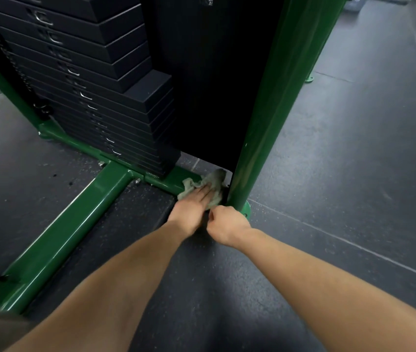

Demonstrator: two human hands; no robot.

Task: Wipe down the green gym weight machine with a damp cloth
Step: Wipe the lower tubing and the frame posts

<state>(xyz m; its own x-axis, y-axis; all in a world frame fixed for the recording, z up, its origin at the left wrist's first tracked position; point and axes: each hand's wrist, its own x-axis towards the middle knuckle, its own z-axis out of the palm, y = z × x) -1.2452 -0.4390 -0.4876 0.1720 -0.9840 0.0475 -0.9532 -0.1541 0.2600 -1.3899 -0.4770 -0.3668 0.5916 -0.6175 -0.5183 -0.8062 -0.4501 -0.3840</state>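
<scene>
I see tight quarters at the base corner — the green upright post (260, 118) walls off the right side, and the black shroud panel (209, 80) blocks straight ahead. The weight stack (105, 80) fills the left rear, sitting right on the green base rail (130, 166). A second green floor beam (75, 222) runs toward me on the left. Open passage lies over the rubber floor (341, 174) — right of the post, and between the beam and the post.

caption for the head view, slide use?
Left hand presses cloth onto green base rail beside upright post; right hand curled nearby.
</scene>
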